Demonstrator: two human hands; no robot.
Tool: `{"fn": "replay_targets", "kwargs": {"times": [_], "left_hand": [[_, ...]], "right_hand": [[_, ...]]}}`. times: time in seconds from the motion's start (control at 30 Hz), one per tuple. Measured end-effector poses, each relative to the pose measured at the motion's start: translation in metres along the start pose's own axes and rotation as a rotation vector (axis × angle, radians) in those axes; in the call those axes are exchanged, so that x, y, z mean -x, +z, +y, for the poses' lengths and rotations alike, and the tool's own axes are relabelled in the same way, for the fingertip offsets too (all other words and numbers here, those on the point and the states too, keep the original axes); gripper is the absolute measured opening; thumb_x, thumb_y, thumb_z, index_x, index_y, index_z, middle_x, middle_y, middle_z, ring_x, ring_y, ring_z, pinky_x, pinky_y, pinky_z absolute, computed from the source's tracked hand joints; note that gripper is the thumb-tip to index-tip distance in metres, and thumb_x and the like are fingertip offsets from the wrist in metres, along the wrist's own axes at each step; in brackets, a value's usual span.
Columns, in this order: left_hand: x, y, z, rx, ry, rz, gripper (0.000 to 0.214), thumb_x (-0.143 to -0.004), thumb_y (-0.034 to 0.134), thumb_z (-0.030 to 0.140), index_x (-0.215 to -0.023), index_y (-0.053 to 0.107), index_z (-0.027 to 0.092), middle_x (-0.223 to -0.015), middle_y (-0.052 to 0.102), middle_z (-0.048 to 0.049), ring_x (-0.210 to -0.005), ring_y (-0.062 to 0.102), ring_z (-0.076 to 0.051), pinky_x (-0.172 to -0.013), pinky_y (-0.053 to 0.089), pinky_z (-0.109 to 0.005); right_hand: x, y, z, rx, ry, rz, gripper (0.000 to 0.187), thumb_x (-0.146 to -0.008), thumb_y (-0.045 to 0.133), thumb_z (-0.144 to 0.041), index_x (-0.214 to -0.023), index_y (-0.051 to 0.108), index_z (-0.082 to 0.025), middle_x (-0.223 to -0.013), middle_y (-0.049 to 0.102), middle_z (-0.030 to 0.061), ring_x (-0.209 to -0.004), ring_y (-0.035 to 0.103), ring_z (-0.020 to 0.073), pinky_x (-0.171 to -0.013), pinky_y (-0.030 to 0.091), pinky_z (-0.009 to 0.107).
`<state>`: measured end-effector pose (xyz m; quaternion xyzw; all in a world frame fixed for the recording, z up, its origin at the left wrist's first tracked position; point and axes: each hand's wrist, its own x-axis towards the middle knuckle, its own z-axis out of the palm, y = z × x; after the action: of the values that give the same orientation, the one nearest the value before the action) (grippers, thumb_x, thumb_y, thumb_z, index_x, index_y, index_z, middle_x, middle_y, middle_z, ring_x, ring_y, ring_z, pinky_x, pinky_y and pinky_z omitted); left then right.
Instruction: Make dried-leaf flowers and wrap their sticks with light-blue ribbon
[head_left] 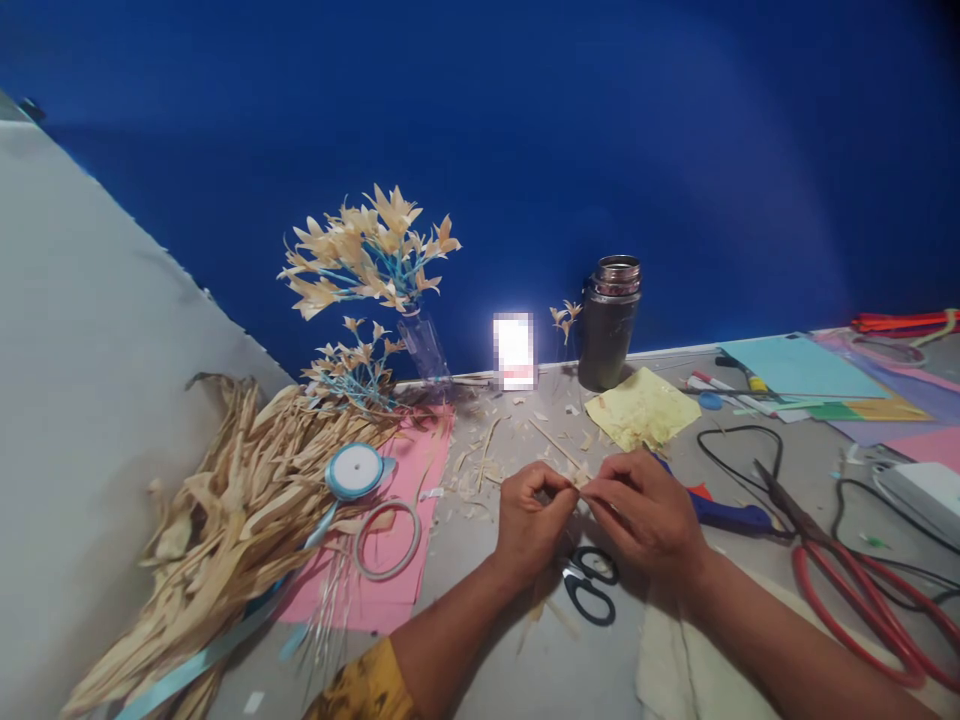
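My left hand and my right hand meet above the middle of the table, fingertips pinched together. What they pinch is too small to make out; a pale husk-coloured bit shows by the fingertips. Beneath them lie black-handled scissors. Beyond the fingers, a thin pale strip rests among scattered husk scraps. Close to my right hand is a blue-handled tool, partly covered by that hand. A yellow paper with crumbs on it lies just past the right hand.
Left: dried corn husks, pink paper, blue ribbon spool, tape roll, loose wires. Behind: husk flowers in a clear vase, dark flask, lit screen. Right: red-handled shears, cords, coloured papers.
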<state>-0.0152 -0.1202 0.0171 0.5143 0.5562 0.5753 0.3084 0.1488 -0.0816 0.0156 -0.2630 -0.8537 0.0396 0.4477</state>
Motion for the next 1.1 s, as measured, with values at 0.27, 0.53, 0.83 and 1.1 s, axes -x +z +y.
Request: {"fn": "replay_targets", "kwargs": {"times": [0.27, 0.53, 0.83, 1.1], "left_hand": [[0.001, 0.002, 0.005, 0.113, -0.198, -0.028, 0.01, -0.067, 0.064, 0.015, -0.057, 0.064, 0.017, -0.053, 0.059, 0.0018, -0.053, 0.053, -0.012, -0.057, 0.042, -0.024], [0.001, 0.004, 0.002, 0.17, -0.219, -0.021, 0.008, -0.064, 0.064, 0.014, -0.056, 0.065, 0.016, -0.052, 0.059, 0.0013, -0.051, 0.053, -0.011, -0.054, 0.041, -0.023], [-0.009, 0.002, 0.001, 0.301, -0.186, 0.013, 0.004, -0.065, 0.068, 0.016, -0.062, 0.068, 0.016, -0.057, 0.063, 0.0005, -0.054, 0.058, -0.013, -0.058, 0.046, -0.024], [-0.005, 0.001, -0.001, 0.28, -0.023, -0.02, 0.002, -0.066, 0.078, 0.019, -0.065, 0.077, 0.02, -0.078, 0.062, -0.0023, -0.075, 0.057, -0.015, -0.068, 0.045, -0.027]], "right_hand": [[-0.003, 0.0, -0.002, 0.041, -0.105, 0.031, 0.017, -0.092, 0.055, -0.009, -0.088, 0.069, -0.018, -0.084, 0.061, 0.0062, -0.075, 0.05, 0.0181, -0.067, 0.04, 0.03], [-0.002, 0.004, -0.002, 0.143, -0.151, 0.03, 0.017, -0.095, 0.055, -0.015, -0.089, 0.069, -0.021, -0.082, 0.064, 0.0046, -0.073, 0.052, 0.0178, -0.066, 0.041, 0.031], [-0.004, 0.001, 0.011, -0.109, 0.15, 0.227, 0.013, -0.092, 0.061, -0.017, -0.101, 0.068, -0.022, -0.09, 0.068, 0.0063, -0.083, 0.063, 0.0212, -0.072, 0.051, 0.034], [-0.006, 0.004, 0.009, -0.464, 0.467, -0.109, 0.011, -0.09, 0.062, -0.027, -0.085, 0.071, -0.021, -0.079, 0.065, 0.0016, -0.071, 0.058, 0.017, -0.067, 0.044, 0.03]]}}
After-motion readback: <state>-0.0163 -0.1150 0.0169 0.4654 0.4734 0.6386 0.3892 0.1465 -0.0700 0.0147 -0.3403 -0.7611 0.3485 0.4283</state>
